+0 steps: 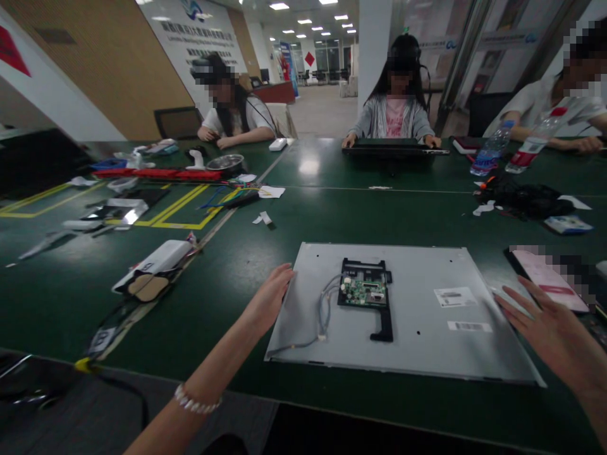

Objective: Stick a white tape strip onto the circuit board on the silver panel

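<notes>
A flat grey metal LCD panel (294, 328) lies back side up on the green table in front of me. Fixed near its middle is a black plastic bracket (387, 323) with a green circuit board (363, 292), and grey cables (326, 309) run from the board to the left edge. My left hand (269, 297) rests against the panel's left edge, fingers stretched out along it, thumb hidden. Along the right edge is my right hand (545, 322), its fingers spread; whether it touches the panel is hard to tell. Two white labels (455, 297) sit on the panel's right part.
A phone (545, 275) lies right of the panel. To the left are a white battery-like pack (154, 268) with a cable, and paper scraps (263, 218). Two bottles (493, 148) and black cables (526, 196) stand back right. Across the table, a person holds a dark panel (396, 148).
</notes>
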A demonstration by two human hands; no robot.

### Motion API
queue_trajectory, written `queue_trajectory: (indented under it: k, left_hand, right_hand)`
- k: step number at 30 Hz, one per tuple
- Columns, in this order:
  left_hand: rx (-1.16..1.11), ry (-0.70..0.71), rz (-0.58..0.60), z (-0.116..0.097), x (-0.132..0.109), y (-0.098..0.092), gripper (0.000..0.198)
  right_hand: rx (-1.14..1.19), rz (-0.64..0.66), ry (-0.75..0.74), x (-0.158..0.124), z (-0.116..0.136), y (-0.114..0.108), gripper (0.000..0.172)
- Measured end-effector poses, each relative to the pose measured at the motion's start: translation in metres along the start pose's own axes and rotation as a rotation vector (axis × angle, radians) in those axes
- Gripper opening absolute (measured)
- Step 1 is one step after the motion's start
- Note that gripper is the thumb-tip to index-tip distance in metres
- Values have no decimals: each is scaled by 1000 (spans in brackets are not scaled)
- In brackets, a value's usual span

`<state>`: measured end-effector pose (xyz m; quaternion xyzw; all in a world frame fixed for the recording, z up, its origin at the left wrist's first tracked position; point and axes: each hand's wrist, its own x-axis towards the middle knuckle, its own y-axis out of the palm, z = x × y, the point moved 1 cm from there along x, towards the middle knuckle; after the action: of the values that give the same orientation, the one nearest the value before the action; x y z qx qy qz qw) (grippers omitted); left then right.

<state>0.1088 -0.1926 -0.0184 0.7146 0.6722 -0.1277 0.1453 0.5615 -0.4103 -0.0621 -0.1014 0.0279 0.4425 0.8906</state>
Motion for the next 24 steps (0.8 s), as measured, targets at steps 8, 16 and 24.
queue_trajectory:
  k: [8,16,24]
  left_hand:
    - [346,297,76,5,-11,18,65]
    - [773,535,689,-2,-21,83,113]
    - [846,669,884,5,10,106,115]
  right_hand:
    - [-59,-81,9,8,-10,-6,72]
    - [-263,239,-178,9,12,24,65]
    - [-548,485,-417,23,27,66,67]
